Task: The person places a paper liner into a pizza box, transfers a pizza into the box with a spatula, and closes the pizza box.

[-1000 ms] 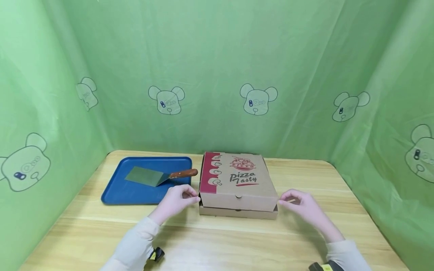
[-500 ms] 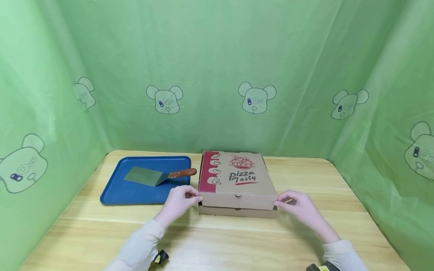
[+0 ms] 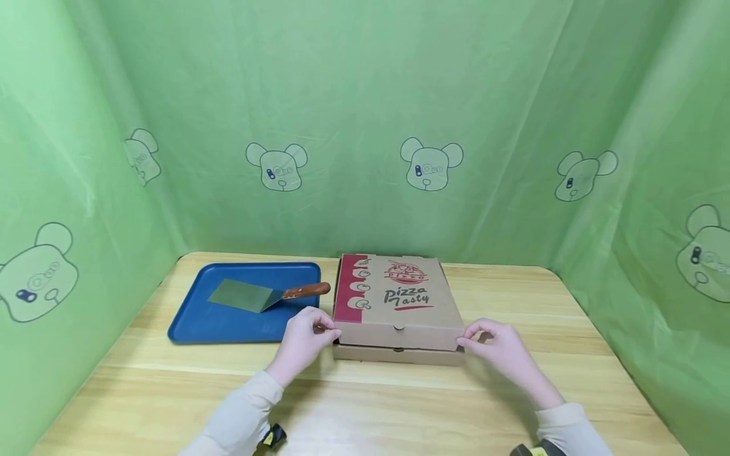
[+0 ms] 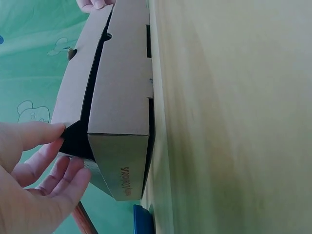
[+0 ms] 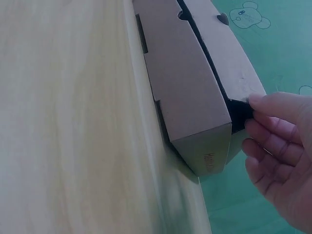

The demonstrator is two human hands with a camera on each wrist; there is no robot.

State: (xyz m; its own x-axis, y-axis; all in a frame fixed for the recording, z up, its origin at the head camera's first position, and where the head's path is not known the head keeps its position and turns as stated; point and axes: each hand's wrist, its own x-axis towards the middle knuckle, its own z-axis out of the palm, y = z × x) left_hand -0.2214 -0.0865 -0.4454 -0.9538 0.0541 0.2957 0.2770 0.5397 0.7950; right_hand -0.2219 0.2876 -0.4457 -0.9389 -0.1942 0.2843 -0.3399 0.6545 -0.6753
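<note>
A brown cardboard pizza box (image 3: 399, 356) with a red strip on its lid (image 3: 416, 304) sits on the table. Its lid's front edge is raised a little, with a dark gap above the base in both wrist views. My left hand (image 3: 305, 339) pinches the lid's front left corner between thumb and index finger, by a dark side flap (image 4: 77, 141) in the left wrist view. At the front right corner, my right hand (image 3: 499, 348) pinches the lid the same way; its other fingers curl loosely beside the box in the right wrist view. The box's inside is hidden.
Left of the box lies a blue tray (image 3: 191, 320). On it rests a metal spatula (image 3: 242, 296), its wooden handle (image 3: 308, 291) reaching over the tray's right rim toward the box. A green curtain (image 3: 353, 82) surrounds the wooden table (image 3: 365, 411) at the back and sides.
My right hand has moved slightly left, from the box's side onto the lid's front right corner. My left hand has shifted slightly right onto the left corner. The tray and spatula stay put.
</note>
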